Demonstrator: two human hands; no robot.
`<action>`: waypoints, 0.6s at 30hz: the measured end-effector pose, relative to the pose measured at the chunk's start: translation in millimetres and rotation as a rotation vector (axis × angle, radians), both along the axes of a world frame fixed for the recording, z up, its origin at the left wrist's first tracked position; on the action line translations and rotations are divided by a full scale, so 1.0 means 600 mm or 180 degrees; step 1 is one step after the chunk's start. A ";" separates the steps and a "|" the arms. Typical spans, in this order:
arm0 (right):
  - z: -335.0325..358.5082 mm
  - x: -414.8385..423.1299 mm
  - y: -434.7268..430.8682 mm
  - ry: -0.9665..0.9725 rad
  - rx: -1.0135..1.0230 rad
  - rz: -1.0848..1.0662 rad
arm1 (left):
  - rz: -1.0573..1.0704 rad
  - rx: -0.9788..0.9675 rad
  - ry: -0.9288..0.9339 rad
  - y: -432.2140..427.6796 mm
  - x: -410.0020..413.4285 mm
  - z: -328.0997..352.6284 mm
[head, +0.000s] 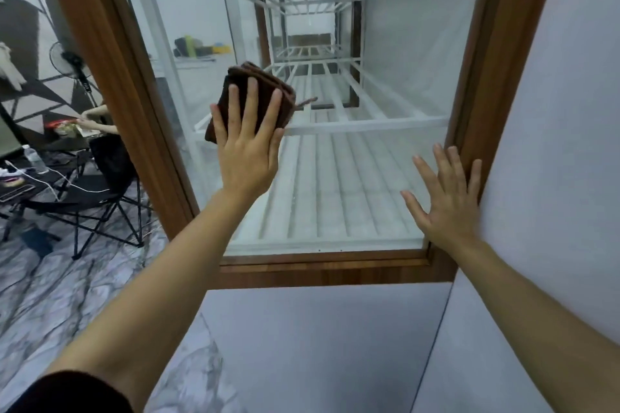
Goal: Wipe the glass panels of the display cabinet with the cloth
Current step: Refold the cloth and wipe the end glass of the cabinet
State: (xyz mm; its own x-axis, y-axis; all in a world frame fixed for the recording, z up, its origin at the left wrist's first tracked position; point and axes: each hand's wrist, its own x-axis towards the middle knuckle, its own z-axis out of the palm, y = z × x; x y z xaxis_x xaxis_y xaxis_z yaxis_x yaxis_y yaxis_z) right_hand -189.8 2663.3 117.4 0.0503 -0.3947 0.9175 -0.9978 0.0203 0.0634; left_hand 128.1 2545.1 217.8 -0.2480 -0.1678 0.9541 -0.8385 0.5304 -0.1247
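**Cloth pressed flat to the glass**

The left hand (pixel 246 147), fingers spread flat, presses the folded brown cloth (pixel 255 95) against the cabinet's glass panel (pixel 385 111). The right hand (pixel 446 201) rests open-palmed, touching the wooden frame (pixel 483 77).

Hands: two, left hand (pixel 246 147) and right hand (pixel 446 201)
Cloths: one brown cloth (pixel 258 90)
Cabinets: one display cabinet (pixel 322 270)
Fans: one fan (pixel 68 60)
Folding chairs: one folding chair (pixel 100 191)
Bottles: one bottle (pixel 35 159)
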 end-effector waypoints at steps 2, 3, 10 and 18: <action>-0.002 -0.004 0.004 -0.0067 -0.0024 0.0058 | -0.0121 -0.0235 -0.0619 -0.005 0.009 -0.046; -0.001 -0.008 0.006 -0.0076 -0.0028 0.0068 | -0.0241 -0.0283 -0.1126 -0.004 0.020 -0.091; 0.007 -0.020 0.019 -0.0367 0.0239 0.0100 | -0.0150 -0.0404 -0.2647 -0.005 0.050 -0.140; 0.008 -0.020 0.023 -0.0481 0.0427 0.0093 | -0.0158 -0.0404 -0.0643 0.020 -0.080 -0.007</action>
State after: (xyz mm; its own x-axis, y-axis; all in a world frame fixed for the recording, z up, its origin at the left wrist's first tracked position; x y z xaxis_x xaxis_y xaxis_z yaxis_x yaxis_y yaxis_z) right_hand -201.6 2677.2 121.9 -0.0709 -0.5141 0.8548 -0.9962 -0.0074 -0.0870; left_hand 80.2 2557.1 213.6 -0.4408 -0.0326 0.8970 -0.7631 0.5399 -0.3554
